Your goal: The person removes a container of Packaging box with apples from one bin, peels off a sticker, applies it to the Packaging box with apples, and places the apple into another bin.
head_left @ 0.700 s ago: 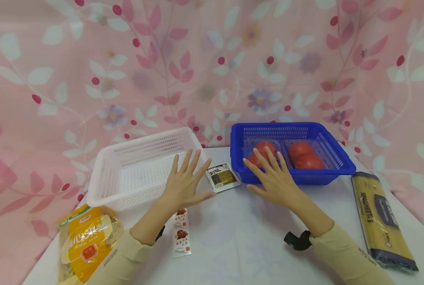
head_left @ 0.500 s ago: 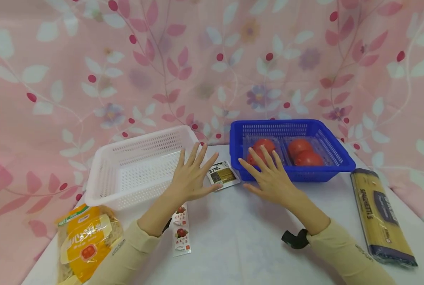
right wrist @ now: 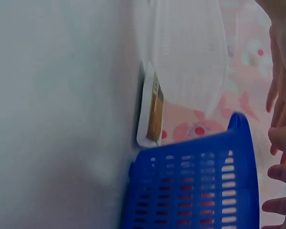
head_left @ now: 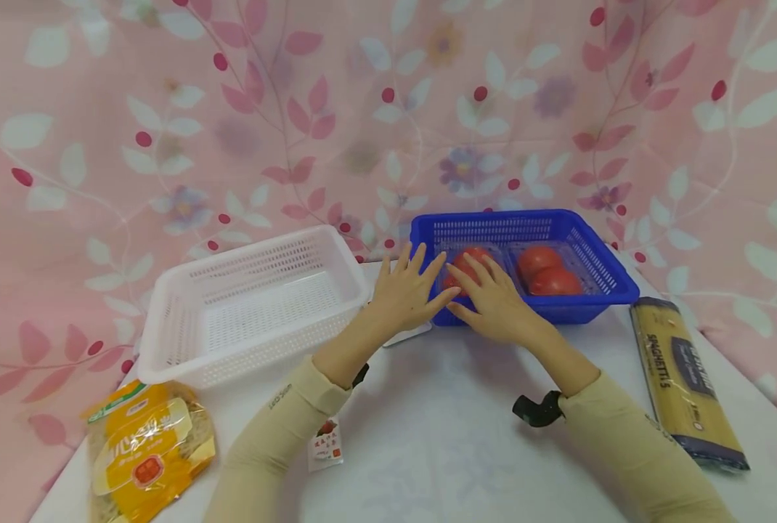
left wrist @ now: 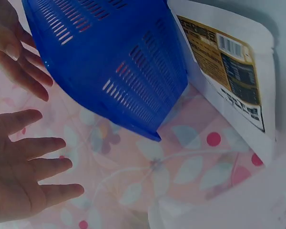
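My left hand (head_left: 407,296), fingers spread and straight, hovers in front of the near left corner of the blue basket (head_left: 581,311). My right hand (head_left: 498,309) is just beside it, fingers extended over the basket's front rim. Both hold nothing. Inside the basket lie red tomatoes (head_left: 555,282) in clear plastic boxes; the right hand partly hides the left box. A white sachet with a brown-gold label (left wrist: 229,62) lies beside the blue basket, mostly covered by the left hand in the head view. In the left wrist view, the left hand (left wrist: 19,174) appears below the right hand (left wrist: 16,55).
A white basket (head_left: 156,319) stands at the left. Before it lies a yellow bag of noodles or pasta (head_left: 149,450). A printed strip with red fruit pictures (head_left: 326,447) is partly under the left forearm. At the right lies a spaghetti pack (head_left: 685,378).
My left hand has moved right, from over the white basket's edge toward the blue basket. The right hand has shifted little. The view has turned slightly, moving the scene left and up.
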A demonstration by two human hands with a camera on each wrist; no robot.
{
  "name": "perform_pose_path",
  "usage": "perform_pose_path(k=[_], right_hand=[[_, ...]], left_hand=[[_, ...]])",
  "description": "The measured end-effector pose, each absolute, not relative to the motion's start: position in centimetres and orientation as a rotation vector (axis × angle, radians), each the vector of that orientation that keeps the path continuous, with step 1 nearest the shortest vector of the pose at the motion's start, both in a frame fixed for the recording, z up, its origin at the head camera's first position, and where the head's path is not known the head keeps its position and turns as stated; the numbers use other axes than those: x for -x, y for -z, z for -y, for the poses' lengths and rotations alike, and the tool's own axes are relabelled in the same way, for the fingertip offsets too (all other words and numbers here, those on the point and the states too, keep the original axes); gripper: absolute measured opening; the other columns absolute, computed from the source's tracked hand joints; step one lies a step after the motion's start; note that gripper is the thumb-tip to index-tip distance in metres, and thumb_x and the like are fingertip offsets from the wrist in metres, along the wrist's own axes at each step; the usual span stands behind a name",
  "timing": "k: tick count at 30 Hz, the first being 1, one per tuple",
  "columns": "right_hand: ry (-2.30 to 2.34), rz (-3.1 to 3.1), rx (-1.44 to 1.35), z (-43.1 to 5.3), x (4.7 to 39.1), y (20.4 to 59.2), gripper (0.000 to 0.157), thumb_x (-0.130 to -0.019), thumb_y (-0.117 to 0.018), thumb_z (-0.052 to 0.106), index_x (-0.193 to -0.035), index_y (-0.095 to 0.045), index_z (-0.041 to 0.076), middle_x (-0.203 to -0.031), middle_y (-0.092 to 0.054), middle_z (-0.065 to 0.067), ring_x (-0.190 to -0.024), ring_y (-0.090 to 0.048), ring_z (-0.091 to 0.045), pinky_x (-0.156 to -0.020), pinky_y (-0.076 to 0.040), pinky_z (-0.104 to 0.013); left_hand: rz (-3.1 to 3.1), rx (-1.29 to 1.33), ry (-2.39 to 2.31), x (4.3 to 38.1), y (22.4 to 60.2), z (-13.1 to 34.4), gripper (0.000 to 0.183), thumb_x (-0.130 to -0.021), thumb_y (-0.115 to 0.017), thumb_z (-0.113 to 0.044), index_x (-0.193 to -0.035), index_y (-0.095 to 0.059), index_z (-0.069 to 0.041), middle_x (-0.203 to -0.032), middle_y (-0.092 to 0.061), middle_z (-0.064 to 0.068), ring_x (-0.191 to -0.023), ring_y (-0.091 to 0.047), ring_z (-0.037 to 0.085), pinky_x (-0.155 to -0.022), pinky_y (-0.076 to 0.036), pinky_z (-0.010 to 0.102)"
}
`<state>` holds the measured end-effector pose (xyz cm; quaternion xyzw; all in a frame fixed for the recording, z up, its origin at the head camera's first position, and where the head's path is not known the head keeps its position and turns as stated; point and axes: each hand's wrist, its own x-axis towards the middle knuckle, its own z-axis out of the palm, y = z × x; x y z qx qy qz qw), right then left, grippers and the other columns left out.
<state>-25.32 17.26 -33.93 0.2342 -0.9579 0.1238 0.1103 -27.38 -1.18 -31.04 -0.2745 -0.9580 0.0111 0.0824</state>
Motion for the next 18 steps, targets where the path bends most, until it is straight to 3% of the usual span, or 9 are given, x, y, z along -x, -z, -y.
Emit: perform_pose_path(k=[4, 10, 18], right_hand=[[-0.504, 2.867, -0.619, -18.6, 27.1, 32.9, 0.067, -0.09, -0.057, 0.03, -0.143, -0.027, 0.003, -0.144, -0.019, -0.031, -0.129, -0.012, -0.053, -0.096, -0.015, -0.069], [-0.614, 2.981, -0.544, -20.4, 30.3, 32.2, 0.063, -0.091, -0.051, 0.023, -0.141, -0.024, -0.005, -0.14, -0.023, -0.035, -0.131, -0.013, -0.048, -0.1, -0.009, -0.065], [-0.58, 3.112, -0.135, -20.7, 32.5, 33.8, 0.063, -0.094, -0.035, 0.027, -0.145, -0.011, -0.001, -0.139, -0.019, -0.037, -0.125, -0.02, -0.055, -0.094, -0.024, -0.067]], left_hand=[[2.915, 0.831, 0.167, 29.3, 31.1, -1.0, 0.068, -0.091, -0.022, -0.062, -0.146, -0.024, -0.022, -0.151, -0.017, 0.013, -0.138, -0.006, 0.032, -0.107, -0.013, 0.053], [2.93, 0.84, 0.333, 31.9, 31.4, -3.4, 0.063, -0.094, -0.027, -0.054, -0.145, -0.026, -0.017, -0.15, -0.017, 0.015, -0.137, -0.012, 0.032, -0.106, -0.021, 0.047], [3.005, 0.773, 0.477, 34.0, 33.2, -6.2, 0.062, -0.095, -0.033, -0.05, -0.146, -0.024, -0.016, -0.15, -0.017, 0.016, -0.135, -0.015, 0.037, -0.1, -0.028, 0.055]])
